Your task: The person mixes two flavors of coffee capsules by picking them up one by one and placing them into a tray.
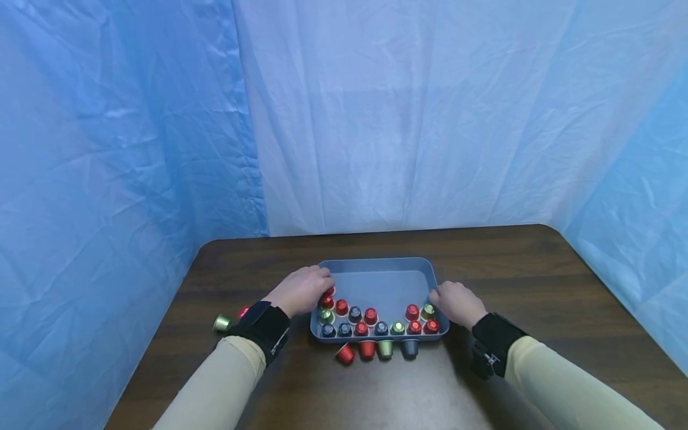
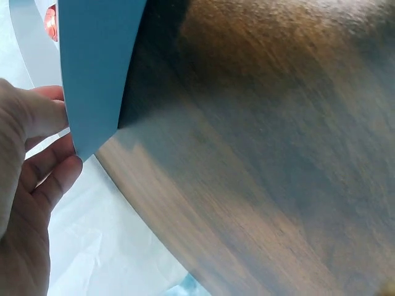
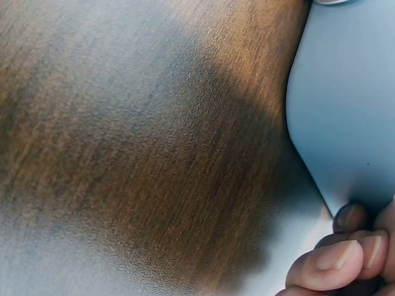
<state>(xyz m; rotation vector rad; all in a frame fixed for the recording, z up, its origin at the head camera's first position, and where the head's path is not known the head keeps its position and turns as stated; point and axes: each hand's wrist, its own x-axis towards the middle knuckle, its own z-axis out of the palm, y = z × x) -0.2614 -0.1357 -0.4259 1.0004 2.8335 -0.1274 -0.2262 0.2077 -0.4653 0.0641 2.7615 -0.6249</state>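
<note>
A grey-blue tray (image 1: 378, 282) holds rows of red, green and dark coffee capsules along its near side and up its left side. My left hand (image 1: 305, 289) reaches over the tray's left rim. Its fingers pinch a red capsule (image 1: 330, 291) there, mostly covered by the hand. In the left wrist view, the fingertips (image 2: 62, 176) touch the tray's outer wall (image 2: 99, 61); what the thumb presses on is hidden. At the right rim, my right hand (image 1: 458, 303) grips the tray's edge with curled fingers, seen beside the tray wall (image 3: 345, 105) in the right wrist view.
Against the tray's near edge lie a red capsule (image 1: 367, 350), a green capsule (image 1: 385, 349) and a dark capsule (image 1: 409, 349), with a tilted red capsule (image 1: 346, 354) beside them. A green capsule (image 1: 221, 323) lies left of my left wrist. Light blue sheets (image 1: 403, 119) surround the wooden table (image 1: 510, 263).
</note>
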